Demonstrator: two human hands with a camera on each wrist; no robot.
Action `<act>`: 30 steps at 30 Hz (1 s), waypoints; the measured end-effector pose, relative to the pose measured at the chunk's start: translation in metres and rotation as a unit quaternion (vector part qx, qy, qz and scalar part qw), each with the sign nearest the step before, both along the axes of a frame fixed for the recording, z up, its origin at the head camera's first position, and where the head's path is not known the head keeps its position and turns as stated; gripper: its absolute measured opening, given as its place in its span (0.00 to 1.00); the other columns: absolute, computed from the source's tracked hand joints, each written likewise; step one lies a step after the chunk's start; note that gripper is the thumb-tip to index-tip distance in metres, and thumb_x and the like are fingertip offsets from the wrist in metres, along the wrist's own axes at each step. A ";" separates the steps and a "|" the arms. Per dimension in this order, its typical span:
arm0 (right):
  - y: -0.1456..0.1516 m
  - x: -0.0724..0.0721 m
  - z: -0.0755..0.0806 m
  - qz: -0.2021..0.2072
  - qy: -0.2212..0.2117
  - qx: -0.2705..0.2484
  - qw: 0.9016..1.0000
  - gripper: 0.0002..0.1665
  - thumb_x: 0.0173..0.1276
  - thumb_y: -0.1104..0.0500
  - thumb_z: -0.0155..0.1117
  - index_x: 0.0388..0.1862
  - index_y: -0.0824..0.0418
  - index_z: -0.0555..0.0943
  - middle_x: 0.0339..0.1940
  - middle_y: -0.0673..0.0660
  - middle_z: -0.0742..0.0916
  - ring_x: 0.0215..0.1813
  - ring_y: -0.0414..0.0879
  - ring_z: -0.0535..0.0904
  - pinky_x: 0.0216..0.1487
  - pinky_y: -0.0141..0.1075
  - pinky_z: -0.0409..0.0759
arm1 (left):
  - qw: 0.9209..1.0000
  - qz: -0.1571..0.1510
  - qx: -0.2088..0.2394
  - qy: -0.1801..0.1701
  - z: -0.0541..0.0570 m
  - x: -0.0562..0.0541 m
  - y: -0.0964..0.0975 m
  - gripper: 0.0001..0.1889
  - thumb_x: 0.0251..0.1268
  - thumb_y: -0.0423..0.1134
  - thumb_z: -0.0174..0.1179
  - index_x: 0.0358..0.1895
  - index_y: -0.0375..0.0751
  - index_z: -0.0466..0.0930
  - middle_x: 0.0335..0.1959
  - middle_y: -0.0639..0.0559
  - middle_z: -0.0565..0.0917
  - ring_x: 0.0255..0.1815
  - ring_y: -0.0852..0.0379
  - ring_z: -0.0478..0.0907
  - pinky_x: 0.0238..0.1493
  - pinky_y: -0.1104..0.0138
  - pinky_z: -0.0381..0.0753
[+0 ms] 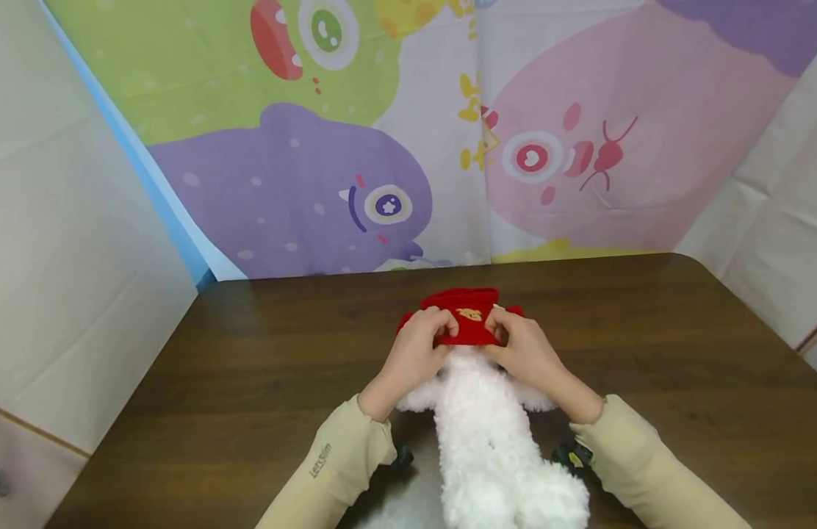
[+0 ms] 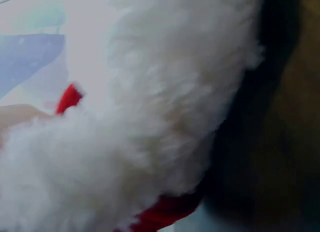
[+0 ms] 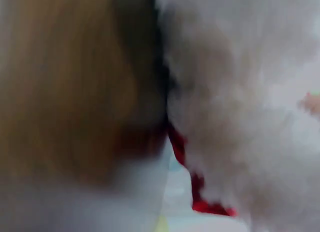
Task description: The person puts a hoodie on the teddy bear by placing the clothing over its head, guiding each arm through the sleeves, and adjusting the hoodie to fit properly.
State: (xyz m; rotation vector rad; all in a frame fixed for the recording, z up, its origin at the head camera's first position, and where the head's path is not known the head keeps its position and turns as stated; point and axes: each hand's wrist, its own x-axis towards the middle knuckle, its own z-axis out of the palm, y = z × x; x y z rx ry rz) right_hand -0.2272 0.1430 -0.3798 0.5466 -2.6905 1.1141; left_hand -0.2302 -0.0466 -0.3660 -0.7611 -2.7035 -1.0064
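A white fluffy plush toy (image 1: pixel 484 433) lies lengthwise on the brown table, its limbs spread to the sides. Over its far end is a small red cloth garment (image 1: pixel 471 334) with a gold emblem; its exact kind is unclear. My left hand (image 1: pixel 422 342) pinches the garment's left near edge between curled fingers and thumb. On the opposite side, my right hand (image 1: pixel 524 349) pinches the right near edge the same way. White fur (image 2: pixel 155 91) fills much of the left wrist view, above a strip of red cloth (image 2: pixel 167 212). The right wrist view is blurred.
The dark brown table (image 1: pixel 283 382) extends to both sides of the toy. Behind it hangs a curtain (image 1: pixel 448 220) printed with cartoon monsters. Pale panels (image 1: pixel 84 242) stand at the left and right. A grey patch (image 1: pixel 408 503) lies under the toy near the front.
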 end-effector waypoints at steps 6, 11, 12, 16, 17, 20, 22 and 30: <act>0.011 -0.002 0.004 0.057 -0.044 0.067 0.995 0.13 0.53 0.60 0.68 0.23 0.55 0.70 0.19 0.48 0.73 0.22 0.41 0.65 0.25 0.32 0.66 | 0.997 -0.042 -0.046 -0.046 0.005 0.000 -0.008 0.07 0.52 0.29 0.60 0.28 0.46 0.76 0.22 0.57 0.73 0.27 0.59 0.70 0.31 0.70 0.74; 0.021 -0.007 0.008 0.135 -0.091 0.092 0.982 0.14 0.56 0.55 0.67 0.22 0.54 0.70 0.17 0.45 0.71 0.21 0.39 0.64 0.26 0.31 0.68 | 0.991 -0.093 -0.075 -0.066 0.010 0.000 -0.013 0.05 0.52 0.31 0.63 0.29 0.45 0.78 0.23 0.57 0.76 0.25 0.60 0.70 0.29 0.72 0.73; 0.023 -0.008 0.008 0.151 -0.096 0.095 0.979 0.14 0.56 0.55 0.66 0.22 0.54 0.69 0.17 0.45 0.70 0.21 0.38 0.64 0.27 0.30 0.68 | 0.989 -0.105 -0.084 -0.068 0.010 0.000 -0.014 0.05 0.52 0.31 0.63 0.29 0.45 0.77 0.23 0.57 0.76 0.25 0.61 0.69 0.29 0.73 0.73; 0.024 -0.009 0.010 0.210 -0.110 0.107 0.966 0.13 0.59 0.54 0.64 0.22 0.54 0.69 0.17 0.44 0.68 0.23 0.36 0.65 0.28 0.29 0.68 | 0.977 -0.140 -0.134 -0.089 0.012 0.002 -0.016 0.05 0.51 0.30 0.62 0.28 0.44 0.76 0.19 0.58 0.71 0.23 0.61 0.66 0.28 0.73 0.70; 0.024 -0.009 0.010 0.219 -0.111 0.109 0.963 0.13 0.59 0.54 0.63 0.22 0.54 0.69 0.17 0.44 0.67 0.23 0.36 0.65 0.29 0.29 0.68 | 0.974 -0.148 -0.146 -0.092 0.013 0.002 -0.016 0.05 0.52 0.29 0.61 0.28 0.43 0.76 0.19 0.57 0.70 0.23 0.61 0.65 0.28 0.72 0.69; 0.026 -0.009 0.010 0.230 -0.123 0.103 0.960 0.12 0.60 0.52 0.62 0.24 0.54 0.71 0.19 0.44 0.69 0.24 0.37 0.65 0.29 0.29 0.68 | 0.965 -0.178 -0.163 -0.098 0.014 0.002 -0.020 0.04 0.55 0.30 0.58 0.31 0.43 0.75 0.22 0.57 0.70 0.26 0.61 0.65 0.32 0.72 0.69; 0.031 -0.008 0.009 0.232 -0.140 0.083 0.959 0.09 0.61 0.52 0.61 0.27 0.55 0.74 0.22 0.45 0.73 0.27 0.38 0.69 0.32 0.30 0.71 | 0.962 -0.197 -0.150 -0.119 0.014 -0.001 -0.027 0.04 0.57 0.30 0.57 0.34 0.43 0.75 0.26 0.57 0.74 0.29 0.62 0.69 0.36 0.72 0.72; 0.048 -0.009 0.002 0.132 -0.221 -0.028 0.966 0.14 0.62 0.52 0.60 0.37 0.62 0.77 0.33 0.56 0.81 0.36 0.47 0.74 0.41 0.39 0.74 | 0.982 -0.064 -0.009 -0.180 0.010 -0.018 -0.064 0.06 0.56 0.33 0.60 0.36 0.40 0.74 0.34 0.48 0.77 0.35 0.54 0.72 0.36 0.66 0.74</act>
